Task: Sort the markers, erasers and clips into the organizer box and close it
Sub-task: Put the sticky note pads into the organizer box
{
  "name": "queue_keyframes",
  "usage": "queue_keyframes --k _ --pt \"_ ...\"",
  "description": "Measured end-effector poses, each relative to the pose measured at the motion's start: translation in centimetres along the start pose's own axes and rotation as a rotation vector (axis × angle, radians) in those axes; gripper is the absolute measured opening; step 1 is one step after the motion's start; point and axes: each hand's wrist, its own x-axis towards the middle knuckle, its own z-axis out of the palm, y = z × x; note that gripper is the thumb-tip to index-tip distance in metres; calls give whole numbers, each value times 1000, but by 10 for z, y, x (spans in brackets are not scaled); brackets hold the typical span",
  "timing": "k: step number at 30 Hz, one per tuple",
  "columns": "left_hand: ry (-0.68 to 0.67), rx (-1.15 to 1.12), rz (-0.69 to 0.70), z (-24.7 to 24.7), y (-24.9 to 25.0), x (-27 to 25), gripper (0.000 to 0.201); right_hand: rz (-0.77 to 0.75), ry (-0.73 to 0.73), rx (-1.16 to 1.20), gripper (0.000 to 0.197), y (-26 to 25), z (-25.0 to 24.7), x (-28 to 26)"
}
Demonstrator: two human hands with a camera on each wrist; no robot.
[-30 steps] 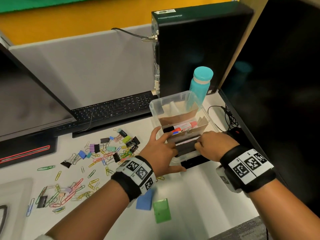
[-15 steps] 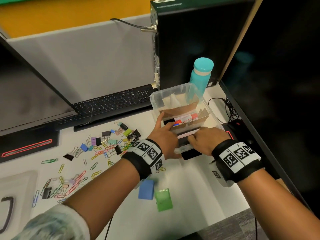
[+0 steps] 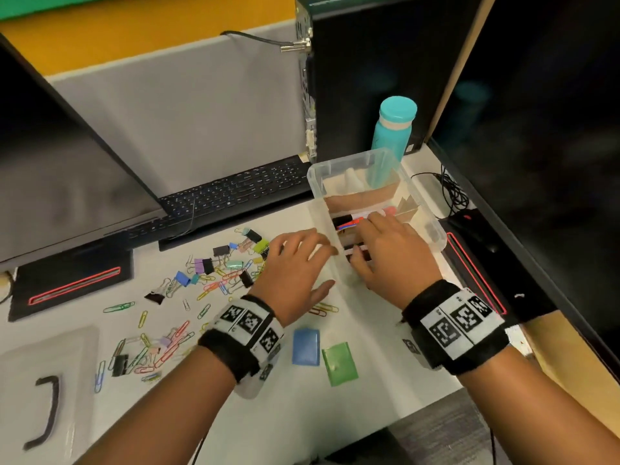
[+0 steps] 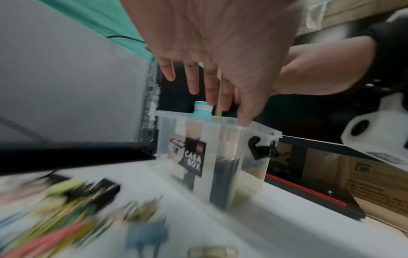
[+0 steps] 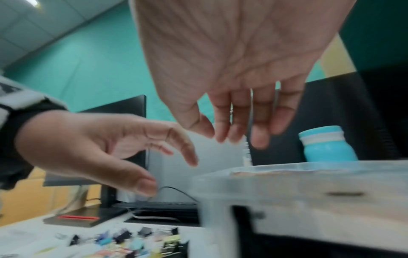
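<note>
Both the left hand point(image 3: 295, 273) and right hand point(image 3: 392, 253) are spread wide, holding nothing. Paper clips point(image 3: 167, 347) at eight o'clock of the box point(image 3: 432, 229) look light and slippery (pinch edgewise).

Left hand point(image 4: 220, 43) spread above clear organizer box point(image 4: 212, 157), thumb touching rim, blurred clips point(image 4: 55, 218) below

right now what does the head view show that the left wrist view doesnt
Only the head view shows the markers inside the organizer box, the blue eraser and green eraser on the desk, and sharp paper clips. Only the left wrist view shows the box's black latch and its side label. Both show the left hand, right hand, box and teal bottle.
</note>
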Motion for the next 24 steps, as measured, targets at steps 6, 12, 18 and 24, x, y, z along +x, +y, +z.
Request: queue_keyframes --k 6,12,18,24 --pt "-439 -176 -310 28 -19 -65 40 -48 -560 57 27 -42 28 -42" --pt "-666 -201 -461 57 -8 -68 73 303 -921 59 75 -42 84 -68" --pt "-755 -187 -489 63 0 -58 66 250 -952 93 58 -38 81 -59" --pt "-741 -257 -468 59 -9 -64 46 193 -399 548 27 -15 -13 -19"
